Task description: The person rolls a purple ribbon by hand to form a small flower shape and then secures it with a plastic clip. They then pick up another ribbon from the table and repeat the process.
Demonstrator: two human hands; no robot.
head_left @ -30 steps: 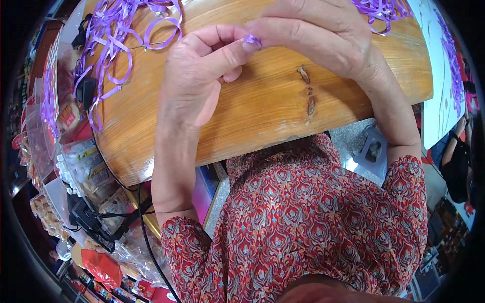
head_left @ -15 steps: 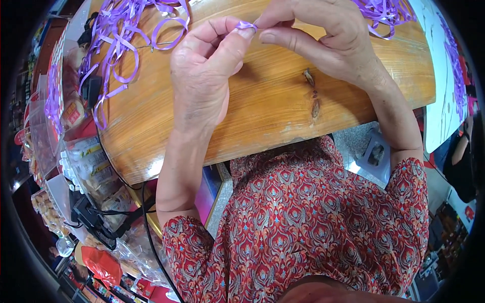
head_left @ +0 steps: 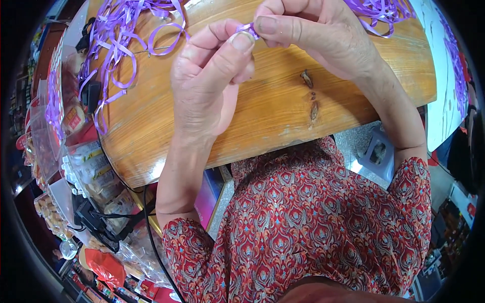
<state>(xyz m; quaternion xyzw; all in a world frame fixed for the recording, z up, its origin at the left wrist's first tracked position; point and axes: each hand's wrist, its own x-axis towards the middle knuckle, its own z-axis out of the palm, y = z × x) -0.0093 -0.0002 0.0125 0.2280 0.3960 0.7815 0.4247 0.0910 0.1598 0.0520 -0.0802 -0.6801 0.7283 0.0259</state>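
Observation:
A short folded piece of purple ribbon (head_left: 247, 29) is pinched between my two hands above the far part of the wooden table. My left hand (head_left: 214, 65) grips it between thumb and forefinger, the other fingers curled. On its right side, my right hand (head_left: 318, 38) pinches the same ribbon with thumb and index finger; the fingertips of both hands nearly meet. Most of the ribbon is hidden by the fingers. Beyond my left hand lies a loose tangle of purple ribbons (head_left: 118, 43), and another heap of purple ribbons (head_left: 386, 15) lies beyond my right hand.
The wooden table (head_left: 273, 113) has a curved edge close to my body. Packaged goods (head_left: 93, 164) and a black cable (head_left: 146, 222) stand along the left. A white marbled surface (head_left: 442, 101) with more ribbon is at right; a pale plastic stool (head_left: 378, 154) sits below the table.
My right hand has closed in on the ribbon, its thumb now pressed beside my left fingertips. My left thumb has tilted upright, and the ribbon looks more bunched up.

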